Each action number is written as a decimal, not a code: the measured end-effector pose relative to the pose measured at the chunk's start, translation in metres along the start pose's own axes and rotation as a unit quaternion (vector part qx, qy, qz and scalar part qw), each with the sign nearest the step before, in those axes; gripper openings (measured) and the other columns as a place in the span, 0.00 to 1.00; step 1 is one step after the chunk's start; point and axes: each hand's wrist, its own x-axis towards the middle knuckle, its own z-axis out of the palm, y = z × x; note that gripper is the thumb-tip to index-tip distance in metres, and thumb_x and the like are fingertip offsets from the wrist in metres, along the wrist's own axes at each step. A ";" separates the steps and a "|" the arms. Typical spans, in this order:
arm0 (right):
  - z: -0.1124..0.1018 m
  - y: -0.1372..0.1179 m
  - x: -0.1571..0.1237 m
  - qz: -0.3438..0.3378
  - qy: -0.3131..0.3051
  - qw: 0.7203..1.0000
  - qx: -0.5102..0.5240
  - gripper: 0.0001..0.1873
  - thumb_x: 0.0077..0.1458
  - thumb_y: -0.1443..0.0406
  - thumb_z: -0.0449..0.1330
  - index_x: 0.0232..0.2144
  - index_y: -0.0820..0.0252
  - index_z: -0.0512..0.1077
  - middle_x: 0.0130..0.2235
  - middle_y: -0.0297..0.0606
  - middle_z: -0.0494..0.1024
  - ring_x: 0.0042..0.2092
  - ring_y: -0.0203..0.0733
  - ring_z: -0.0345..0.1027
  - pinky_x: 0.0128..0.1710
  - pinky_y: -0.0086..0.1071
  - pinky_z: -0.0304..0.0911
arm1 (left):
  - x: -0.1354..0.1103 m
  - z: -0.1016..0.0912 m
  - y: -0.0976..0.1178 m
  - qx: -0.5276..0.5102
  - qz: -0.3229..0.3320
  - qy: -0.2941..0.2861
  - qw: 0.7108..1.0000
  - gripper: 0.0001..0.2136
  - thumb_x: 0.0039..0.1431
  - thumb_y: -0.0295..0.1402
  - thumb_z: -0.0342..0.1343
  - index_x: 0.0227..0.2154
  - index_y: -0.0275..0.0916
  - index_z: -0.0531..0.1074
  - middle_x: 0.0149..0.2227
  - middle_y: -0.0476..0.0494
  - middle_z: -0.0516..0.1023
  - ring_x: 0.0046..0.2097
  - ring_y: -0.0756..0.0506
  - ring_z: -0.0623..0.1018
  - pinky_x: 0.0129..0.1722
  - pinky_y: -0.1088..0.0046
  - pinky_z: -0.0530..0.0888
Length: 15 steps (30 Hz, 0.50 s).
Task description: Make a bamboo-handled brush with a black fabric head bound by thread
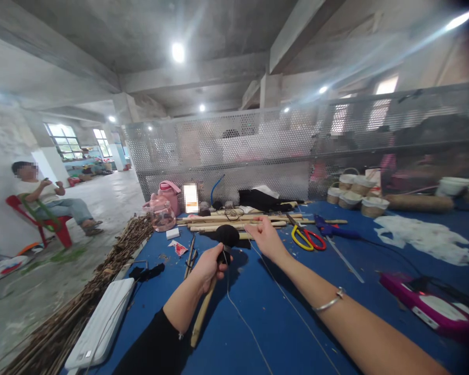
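Note:
My left hand is closed around the neck of a wooden stick topped with a rounded black cloth head. The stick's bare end slants down toward me. From beside the fingers, a thin pale string trails down over the blue table. To the right of the cloth head, my right hand is raised with thumb and forefinger pinched. Another length of string runs from near these fingers toward the front edge. Whether both lengths are one piece, I cannot tell.
Wooden sticks lie behind my hands. Scissors, a glue gun and a plastic bag are to the right. A white power bank and a twig bundle line the left. A seated person is farther off.

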 end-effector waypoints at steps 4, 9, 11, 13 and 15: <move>0.007 -0.005 0.017 -0.029 0.008 1.000 0.005 0.22 0.49 0.49 0.55 0.37 0.56 0.56 0.17 0.23 0.58 0.19 0.35 0.51 0.23 0.29 0.48 | -0.002 0.001 0.002 0.001 -0.012 0.012 1.000 0.14 0.55 0.41 0.52 0.29 0.32 0.67 0.27 0.46 0.71 0.16 0.59 0.59 0.13 0.83 0.52; 0.009 0.009 0.041 -0.021 -0.012 0.986 -0.165 0.17 0.55 0.50 0.50 0.35 0.57 0.63 0.22 0.31 0.68 0.25 0.37 0.62 0.27 0.29 0.54 | -0.001 0.004 0.002 0.010 -0.020 0.026 0.999 0.14 0.56 0.41 0.50 0.30 0.32 0.67 0.27 0.46 0.71 0.16 0.59 0.59 0.13 0.83 0.52; 0.010 0.022 0.052 0.030 -0.043 0.960 -0.277 0.15 0.53 0.54 0.53 0.28 0.59 0.67 0.26 0.36 0.72 0.31 0.40 0.67 0.32 0.30 0.57 | 0.000 0.006 0.001 0.016 -0.018 0.035 0.999 0.14 0.57 0.41 0.49 0.29 0.32 0.66 0.27 0.46 0.70 0.16 0.59 0.59 0.13 0.83 0.52; 0.012 0.035 0.063 0.075 -0.058 0.939 -0.332 0.15 0.51 0.56 0.56 0.22 0.61 0.69 0.28 0.43 0.75 0.35 0.46 0.69 0.34 0.33 0.58 | 0.000 0.009 -0.001 0.023 -0.015 0.035 0.999 0.15 0.57 0.42 0.49 0.28 0.32 0.66 0.27 0.46 0.70 0.16 0.59 0.59 0.13 0.83 0.51; 0.016 0.045 0.070 0.106 -0.059 0.926 -0.358 0.17 0.49 0.55 0.58 0.22 0.64 0.71 0.31 0.51 0.76 0.39 0.53 0.70 0.36 0.37 0.60 | 0.001 0.010 -0.003 0.029 -0.016 0.027 0.999 0.16 0.56 0.43 0.50 0.28 0.32 0.67 0.26 0.46 0.70 0.16 0.59 0.59 0.13 0.83 0.51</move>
